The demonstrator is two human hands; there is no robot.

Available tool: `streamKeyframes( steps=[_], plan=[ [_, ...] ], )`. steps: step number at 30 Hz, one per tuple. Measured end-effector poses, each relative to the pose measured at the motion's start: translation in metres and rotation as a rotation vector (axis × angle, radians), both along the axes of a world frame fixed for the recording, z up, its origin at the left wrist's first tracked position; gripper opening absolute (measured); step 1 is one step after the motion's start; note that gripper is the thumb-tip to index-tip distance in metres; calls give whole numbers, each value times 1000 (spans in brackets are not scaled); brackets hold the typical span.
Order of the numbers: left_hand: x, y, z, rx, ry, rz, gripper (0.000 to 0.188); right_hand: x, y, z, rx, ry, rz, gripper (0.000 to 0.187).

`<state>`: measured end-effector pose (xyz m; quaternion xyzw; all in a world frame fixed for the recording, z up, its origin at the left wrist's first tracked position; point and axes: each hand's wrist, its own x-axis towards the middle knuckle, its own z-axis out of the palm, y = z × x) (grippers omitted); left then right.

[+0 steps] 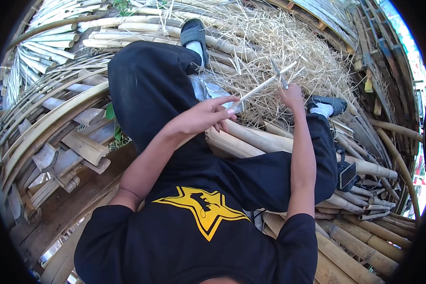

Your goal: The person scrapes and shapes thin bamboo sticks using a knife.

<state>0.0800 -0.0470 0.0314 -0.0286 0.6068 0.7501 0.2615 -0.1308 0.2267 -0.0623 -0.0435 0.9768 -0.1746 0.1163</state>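
Note:
My left hand (204,117) has its thumb and index finger pinched round a thin, pale bamboo strip (261,88). The strip slants up and to the right from under my palm, and its far end sticks out over the shavings. In my right hand (292,98) is a knife (283,80), gripped by a handle that my fingers mostly hide. Its grey blade points up and away and crosses the strip near the far end; whether the edge touches it, I cannot tell. Both hands are above the gap between my legs.
Curly bamboo shavings (307,54) lie heaped beyond my hands. Bamboo poles (251,137) run beneath my legs. Split bamboo pieces (83,146) are stacked at the left, and stacked planks (388,71) rise at the right. Beside my right thigh is a dark phone-like device (348,176).

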Motion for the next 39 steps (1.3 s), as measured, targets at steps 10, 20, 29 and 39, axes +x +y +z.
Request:
streamKeyframes(
  steps=[10, 20, 29, 39],
  plan=[
    [-20, -1, 45, 433, 283, 34, 58, -5, -7, -7, -198, 8, -17, 46],
    [-136, 5, 128, -883, 782, 713, 36, -18, -102, 5, -336, 192, 159, 36],
    [-193, -4, 68, -750, 1006, 759, 29, -33, -126, -57, -343, 185, 103, 32],
    [-225, -10, 64, 329, 996, 694, 41, -33, -132, -62, -215, 42, 44, 37]
  ],
)
